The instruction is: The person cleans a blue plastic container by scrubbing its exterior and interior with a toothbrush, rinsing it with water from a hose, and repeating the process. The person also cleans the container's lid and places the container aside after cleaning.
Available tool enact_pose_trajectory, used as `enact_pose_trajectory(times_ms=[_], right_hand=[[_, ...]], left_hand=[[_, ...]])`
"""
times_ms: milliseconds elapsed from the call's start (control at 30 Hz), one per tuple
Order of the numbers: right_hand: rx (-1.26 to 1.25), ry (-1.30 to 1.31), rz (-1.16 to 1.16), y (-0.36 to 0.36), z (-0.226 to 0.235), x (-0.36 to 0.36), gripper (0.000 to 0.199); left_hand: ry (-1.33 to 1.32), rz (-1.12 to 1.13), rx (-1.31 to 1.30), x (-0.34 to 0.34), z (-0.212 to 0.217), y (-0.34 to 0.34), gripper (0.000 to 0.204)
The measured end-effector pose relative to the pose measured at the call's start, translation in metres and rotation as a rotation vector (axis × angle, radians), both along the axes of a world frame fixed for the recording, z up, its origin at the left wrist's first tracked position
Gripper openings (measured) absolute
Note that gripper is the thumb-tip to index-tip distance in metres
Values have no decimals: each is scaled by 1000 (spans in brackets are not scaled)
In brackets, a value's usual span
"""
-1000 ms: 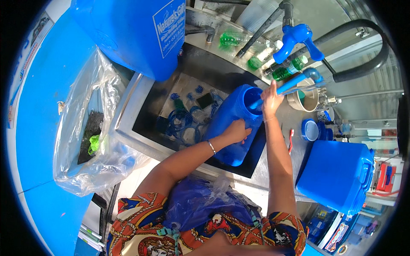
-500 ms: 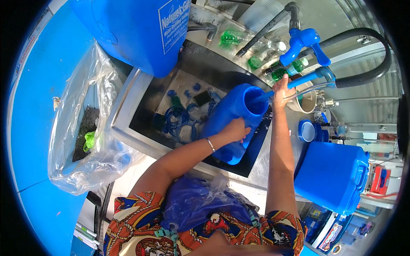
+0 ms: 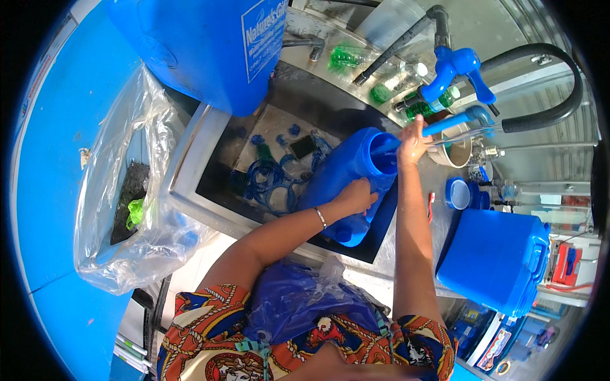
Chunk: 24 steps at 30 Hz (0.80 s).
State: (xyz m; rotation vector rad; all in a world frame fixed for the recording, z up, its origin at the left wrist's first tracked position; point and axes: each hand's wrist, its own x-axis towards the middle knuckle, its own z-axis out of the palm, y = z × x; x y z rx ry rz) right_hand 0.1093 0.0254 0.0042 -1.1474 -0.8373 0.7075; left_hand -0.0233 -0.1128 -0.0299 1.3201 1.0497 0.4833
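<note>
- My left hand [image 3: 356,195] grips the blue jug [image 3: 346,184], tilting it steady in the sink [image 3: 190,152].
- My right hand [image 3: 412,141] seems wrapped around the blue tap nozzle [image 3: 445,124], aiming at the jug's mouth.

At the bottom of the frame the person wears a short-sleeved patterned top [image 3: 210,343] in red, orange, white and black with rope-like and medallion motifs. Both forearms are bare. A thin silver bracelet [image 3: 321,218] circles the left wrist at centre frame.
</note>
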Motion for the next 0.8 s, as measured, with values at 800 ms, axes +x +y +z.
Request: enact_pose_trajectory(times_ms=[800], right_hand=[[-141, -162, 154, 6, 7, 6, 42]], left_hand=[[12, -5, -3, -3, 1, -1, 31]])
